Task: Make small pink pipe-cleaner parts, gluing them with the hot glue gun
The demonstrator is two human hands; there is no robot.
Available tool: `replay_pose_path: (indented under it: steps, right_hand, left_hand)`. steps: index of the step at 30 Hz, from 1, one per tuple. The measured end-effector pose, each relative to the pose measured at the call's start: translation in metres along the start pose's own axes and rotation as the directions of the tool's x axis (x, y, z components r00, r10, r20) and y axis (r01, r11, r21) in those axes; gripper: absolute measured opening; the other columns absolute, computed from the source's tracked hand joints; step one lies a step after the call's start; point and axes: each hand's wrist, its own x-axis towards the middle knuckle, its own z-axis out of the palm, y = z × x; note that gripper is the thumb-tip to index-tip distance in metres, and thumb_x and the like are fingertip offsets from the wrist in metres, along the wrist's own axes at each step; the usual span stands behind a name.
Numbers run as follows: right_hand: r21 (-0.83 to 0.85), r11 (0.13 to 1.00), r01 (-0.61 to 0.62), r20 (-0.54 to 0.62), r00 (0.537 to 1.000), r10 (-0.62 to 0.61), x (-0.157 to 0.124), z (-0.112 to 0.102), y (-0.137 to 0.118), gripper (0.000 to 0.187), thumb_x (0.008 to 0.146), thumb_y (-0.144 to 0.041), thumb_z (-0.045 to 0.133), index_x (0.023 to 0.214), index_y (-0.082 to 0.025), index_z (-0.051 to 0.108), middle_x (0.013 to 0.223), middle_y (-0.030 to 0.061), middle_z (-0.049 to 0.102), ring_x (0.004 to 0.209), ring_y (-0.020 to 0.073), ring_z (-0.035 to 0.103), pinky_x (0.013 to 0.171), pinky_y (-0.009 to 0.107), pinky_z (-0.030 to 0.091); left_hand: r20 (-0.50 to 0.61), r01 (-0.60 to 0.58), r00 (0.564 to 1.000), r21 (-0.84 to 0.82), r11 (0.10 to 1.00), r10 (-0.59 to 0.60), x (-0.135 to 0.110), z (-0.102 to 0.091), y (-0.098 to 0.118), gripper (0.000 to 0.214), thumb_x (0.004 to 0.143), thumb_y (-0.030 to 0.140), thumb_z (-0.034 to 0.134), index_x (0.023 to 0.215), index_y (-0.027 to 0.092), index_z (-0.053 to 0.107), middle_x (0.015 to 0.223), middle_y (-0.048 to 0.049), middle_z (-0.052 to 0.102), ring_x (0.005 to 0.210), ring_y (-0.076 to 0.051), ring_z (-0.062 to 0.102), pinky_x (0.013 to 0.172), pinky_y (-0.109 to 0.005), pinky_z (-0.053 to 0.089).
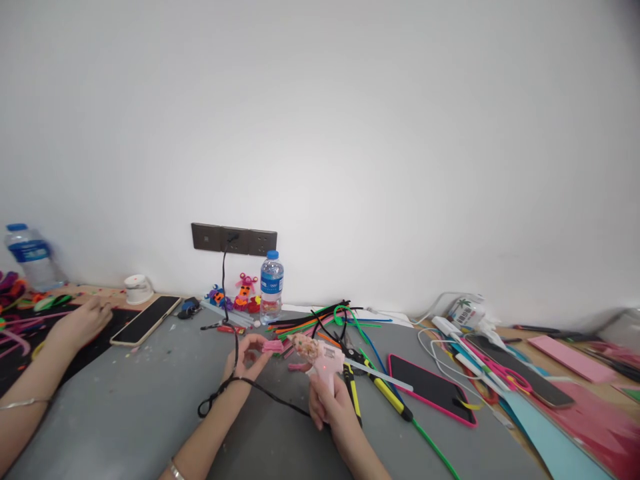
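Note:
My left hand [246, 359] pinches a small bundle of pink pipe cleaner [273, 347] between thumb and fingertips. Wrapped round its handle, my right hand [334, 404] holds a pale pink hot glue gun [327, 363], its nozzle end pointing left towards the bundle. Whether nozzle and bundle touch, I cannot tell. A translucent glue stick [385, 377] juts from the back of the gun. The gun's black cord [270, 392] runs across my left wrist. Another short pink piece [299, 367] lies on the grey mat just left of the gun.
Yellow-black pliers [393, 395], several pipe cleaners [310, 321] and a pink-cased phone [433, 390] lie nearby. A water bottle [271, 290] stands before the wall socket [234, 239], beside fuzzy figures [245, 292]. On the left, another person's hand [85, 323] is near a phone [146, 320].

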Motion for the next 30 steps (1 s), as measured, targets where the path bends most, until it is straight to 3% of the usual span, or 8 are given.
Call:
replay_pose_path:
  steps: [13, 17, 21, 25, 30]
  right_hand:
    - [-0.005, 1.0, 0.011, 0.007, 1.0, -0.011, 0.002, -0.002, 0.003, 0.055, 0.075, -0.066, 0.065, 0.093, -0.014, 0.061, 0.038, -0.0121, 0.034, 0.027, 0.0045, 0.028, 0.031, 0.016, 0.024]
    - [0.038, 0.999, 0.028, 0.015, 0.999, -0.029, 0.001, -0.001, 0.001, 0.048, 0.075, -0.064, 0.066, 0.084, -0.018, 0.058, 0.04, -0.0108, 0.035, 0.029, 0.0051, 0.03, 0.032, 0.018, 0.024]
    - [0.1, 0.99, 0.104, -0.029, 0.994, -0.101, -0.002, 0.002, -0.003, 0.05, 0.08, -0.067, 0.058, 0.09, -0.018, 0.057, 0.044, -0.01, 0.038, 0.032, 0.0057, 0.032, 0.035, 0.018, 0.026]
    - [0.045, 0.987, 0.155, -0.054, 0.987, -0.152, -0.003, 0.006, -0.002, 0.055, 0.081, -0.07, 0.054, 0.093, -0.016, 0.058, 0.044, -0.0104, 0.037, 0.032, 0.006, 0.032, 0.034, 0.018, 0.027]
    - [-0.141, 0.981, 0.131, -0.064, 0.988, -0.141, -0.003, 0.015, 0.005, 0.058, 0.075, -0.074, 0.057, 0.075, -0.016, 0.058, 0.039, -0.0088, 0.037, 0.032, 0.0062, 0.03, 0.034, 0.019, 0.024]
  left_hand:
    - [-0.076, 0.033, 0.997, -0.014, 0.999, -0.034, -0.006, 0.013, -0.003, 0.038, 0.064, 0.06, 0.073, 0.069, 0.022, 0.066, 0.075, -0.0076, 0.077, 0.068, -0.028, 0.068, 0.052, -0.032, 0.046]
    - [-0.04, 0.078, 0.996, -0.022, 0.997, -0.079, -0.005, 0.011, -0.003, 0.036, 0.062, 0.058, 0.074, 0.071, 0.023, 0.067, 0.077, -0.0072, 0.078, 0.072, -0.03, 0.069, 0.054, -0.033, 0.048]
    - [-0.014, 0.1, 0.995, -0.043, 0.994, -0.101, -0.004, 0.01, -0.003, 0.037, 0.061, 0.058, 0.075, 0.072, 0.024, 0.068, 0.074, -0.0071, 0.077, 0.073, -0.03, 0.069, 0.054, -0.033, 0.047]
    - [-0.038, 0.084, 0.996, -0.037, 0.996, -0.085, -0.004, 0.014, -0.004, 0.044, 0.062, 0.066, 0.072, 0.071, 0.023, 0.067, 0.071, -0.0073, 0.076, 0.071, -0.031, 0.07, 0.052, -0.032, 0.046]
    - [-0.09, 0.047, 0.995, -0.007, 0.999, -0.048, -0.001, 0.013, -0.008, 0.05, 0.06, 0.071, 0.07, 0.07, 0.022, 0.066, 0.071, -0.0065, 0.077, 0.069, -0.029, 0.069, 0.051, -0.03, 0.044]
